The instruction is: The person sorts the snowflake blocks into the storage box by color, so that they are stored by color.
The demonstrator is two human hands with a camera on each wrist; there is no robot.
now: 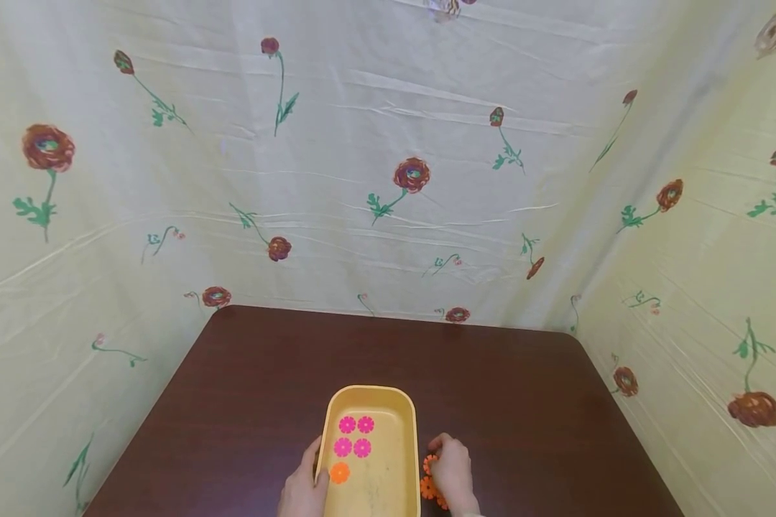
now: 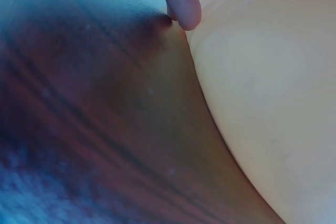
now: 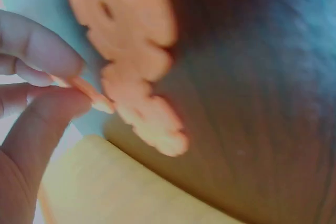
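Pinching orange flower disc (image 3: 92, 95) w/ right hand (image 1: 451, 470); left hand (image 1: 304, 488) steadying tray (image 1: 410, 431)

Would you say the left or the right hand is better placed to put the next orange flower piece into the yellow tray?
Probably the right hand: it already pinches an orange flower piece beside the yellow tray, where more lie, while the left hand rests at the tray's other side.
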